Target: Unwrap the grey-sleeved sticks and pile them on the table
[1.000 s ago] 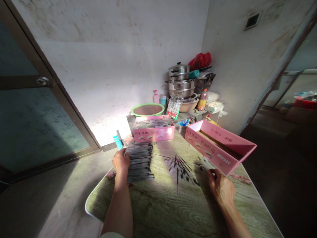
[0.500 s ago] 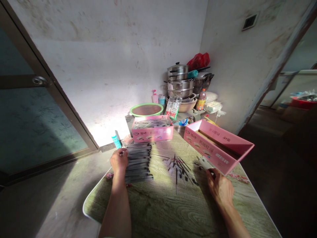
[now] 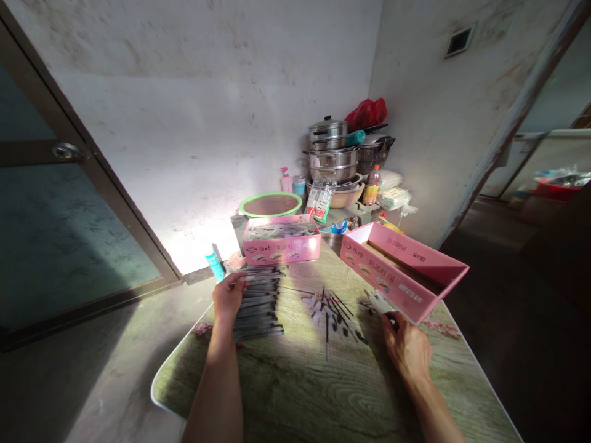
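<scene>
A row of slim translucent pens (image 3: 258, 307) with black ends lies side by side on the left of the table. My left hand (image 3: 228, 298) is closed at the row's far left, thumb and fingers pinching the end of a pen (image 3: 249, 277). My right hand (image 3: 406, 344) is closed around a small bunch of whitish clear pen parts (image 3: 381, 301), just in front of the right-hand pink box; its fingers partly hide them. Between the hands, a loose pile of clear and black pen parts (image 3: 330, 314) is spread on the wood-patterned table (image 3: 314, 394).
A pink box (image 3: 282, 251) full of clear pieces stands beyond the row. Another pink box (image 3: 401, 277), turned at an angle, shows its brown inside. Behind are a green-rimmed round tray (image 3: 270, 205), stacked steel pots (image 3: 333, 160) and a drink bottle (image 3: 372, 184).
My left hand has moved slightly right and up, onto the ends of the pens. My right hand keeps its grip, and the whole view has shifted a little.
</scene>
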`<action>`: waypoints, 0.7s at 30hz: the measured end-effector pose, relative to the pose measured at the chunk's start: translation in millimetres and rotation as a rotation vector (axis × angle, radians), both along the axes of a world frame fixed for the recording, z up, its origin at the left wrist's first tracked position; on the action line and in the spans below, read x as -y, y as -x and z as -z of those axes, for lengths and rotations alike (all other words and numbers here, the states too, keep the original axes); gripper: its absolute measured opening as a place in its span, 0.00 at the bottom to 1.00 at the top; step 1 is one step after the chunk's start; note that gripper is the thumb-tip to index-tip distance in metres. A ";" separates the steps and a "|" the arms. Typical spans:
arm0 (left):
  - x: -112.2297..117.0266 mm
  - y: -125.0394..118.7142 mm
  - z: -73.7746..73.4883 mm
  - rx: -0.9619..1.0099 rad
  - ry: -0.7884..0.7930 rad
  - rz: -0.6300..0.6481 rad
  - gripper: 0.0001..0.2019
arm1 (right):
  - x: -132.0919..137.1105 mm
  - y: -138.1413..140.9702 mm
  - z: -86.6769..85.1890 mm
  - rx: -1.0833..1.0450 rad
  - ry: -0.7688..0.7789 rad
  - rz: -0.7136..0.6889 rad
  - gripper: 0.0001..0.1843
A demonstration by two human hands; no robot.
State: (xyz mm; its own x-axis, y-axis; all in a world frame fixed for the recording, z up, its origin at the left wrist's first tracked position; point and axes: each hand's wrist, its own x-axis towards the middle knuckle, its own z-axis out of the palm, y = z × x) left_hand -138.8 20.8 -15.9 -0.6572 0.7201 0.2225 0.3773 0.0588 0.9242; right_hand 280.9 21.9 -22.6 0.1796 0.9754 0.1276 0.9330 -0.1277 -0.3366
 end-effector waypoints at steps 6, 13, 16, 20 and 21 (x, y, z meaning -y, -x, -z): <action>-3.9 -17.4 -8.7 -0.160 0.064 0.048 0.07 | 0.1 0.2 -1.1 -0.006 0.008 -0.001 0.23; -10.9 -39.9 -18.4 -0.437 0.108 0.163 0.10 | 0.5 -0.4 -2.4 -0.016 0.012 -0.008 0.22; -14.5 -44.0 -15.9 -0.493 0.128 0.221 0.12 | 0.4 -0.3 -2.0 -0.017 0.004 -0.004 0.22; -19.2 -45.6 -9.9 -0.561 0.186 0.264 0.10 | 0.0 0.5 -1.5 -0.019 -0.003 0.002 0.22; -19.9 -45.9 -9.1 -0.577 0.197 0.272 0.09 | -0.1 0.7 -1.2 -0.020 -0.005 0.001 0.22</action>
State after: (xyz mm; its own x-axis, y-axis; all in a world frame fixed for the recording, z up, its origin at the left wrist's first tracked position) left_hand -92.9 40.7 -6.8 -0.2611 0.9067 0.3314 0.8335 0.0386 0.5512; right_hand 280.3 21.9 -21.4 0.1830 0.9746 0.1287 0.9259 -0.1269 -0.3558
